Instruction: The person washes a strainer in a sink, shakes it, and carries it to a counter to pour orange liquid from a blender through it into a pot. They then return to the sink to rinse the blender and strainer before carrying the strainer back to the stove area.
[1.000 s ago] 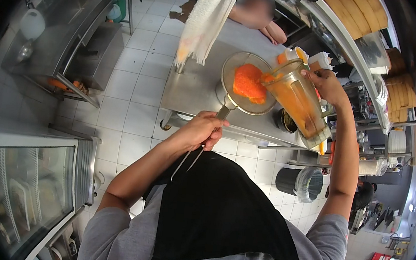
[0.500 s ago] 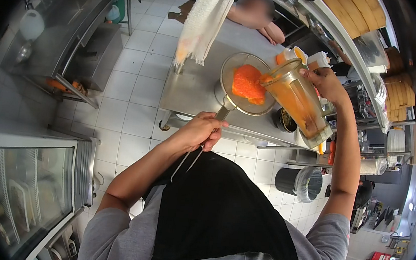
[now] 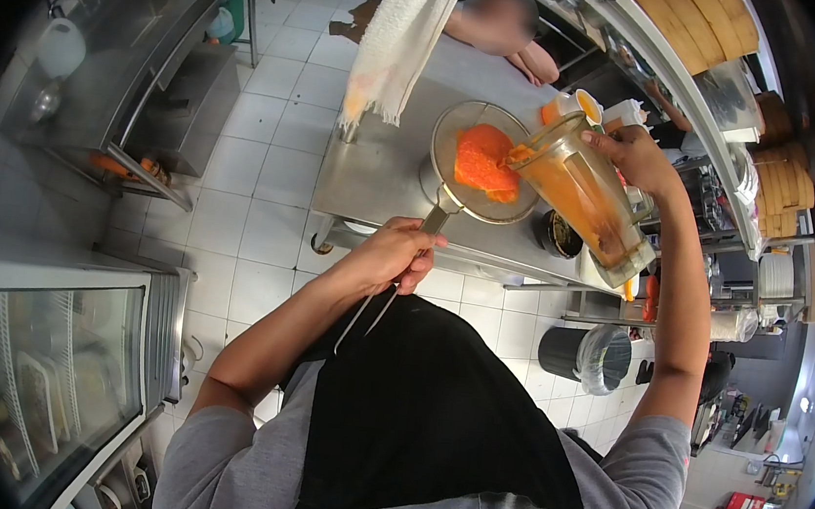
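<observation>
My left hand (image 3: pixel 407 255) is wrapped round the handle of a round mesh strainer (image 3: pixel 455 122). Orange-red puree (image 3: pixel 487 164) lies in its mesh. My right hand (image 3: pixel 633 158) grips a clear blender jar (image 3: pixel 580 198) near its rim and handle. The jar is tilted, its mouth over the right side of the strainer, and orange liquid coats its inside. Below the jar, a dark bowl (image 3: pixel 559 235) stands at the edge of the steel table (image 3: pixel 361 176).
A person (image 3: pixel 498 23) leans at the table's far side. Orange-filled containers (image 3: pixel 587 105) stand behind the jar. A towel (image 3: pixel 398 43) hangs over the table. Shelves with bamboo steamers (image 3: pixel 694 27) rise at right. A bin (image 3: pixel 584 355) stands on the floor, and a glass-door fridge (image 3: pixel 63 369) at left.
The blender jar has shifted slightly, its base a little to the right, with my right hand and arm. Little puree now shows at its mouth. My left hand and the strainer look almost unmoved.
</observation>
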Demonstrator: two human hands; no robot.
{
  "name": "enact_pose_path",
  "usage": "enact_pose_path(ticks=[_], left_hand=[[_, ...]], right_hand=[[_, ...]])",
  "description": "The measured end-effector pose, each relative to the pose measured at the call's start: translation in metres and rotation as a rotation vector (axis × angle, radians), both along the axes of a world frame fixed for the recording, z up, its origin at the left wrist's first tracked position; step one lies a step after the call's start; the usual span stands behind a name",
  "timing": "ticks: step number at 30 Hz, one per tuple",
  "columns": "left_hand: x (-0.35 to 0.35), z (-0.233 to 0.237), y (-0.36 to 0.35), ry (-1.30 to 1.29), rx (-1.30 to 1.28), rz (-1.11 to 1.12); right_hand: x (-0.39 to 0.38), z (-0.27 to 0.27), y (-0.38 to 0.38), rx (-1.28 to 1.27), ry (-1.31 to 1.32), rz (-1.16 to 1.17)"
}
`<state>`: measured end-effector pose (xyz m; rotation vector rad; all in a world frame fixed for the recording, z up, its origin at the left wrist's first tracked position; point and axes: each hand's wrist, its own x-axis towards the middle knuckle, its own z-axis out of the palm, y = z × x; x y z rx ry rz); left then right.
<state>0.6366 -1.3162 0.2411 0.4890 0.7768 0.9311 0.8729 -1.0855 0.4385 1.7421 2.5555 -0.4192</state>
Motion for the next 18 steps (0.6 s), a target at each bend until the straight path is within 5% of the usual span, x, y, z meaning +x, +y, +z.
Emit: enact_pose_path(ticks=[18], left_hand=[[-0.003, 0.001, 0.004, 0.02, 0.028, -0.005]], right_hand=[[-0.02, 0.008, -0.001, 0.007, -0.049, 0.0]])
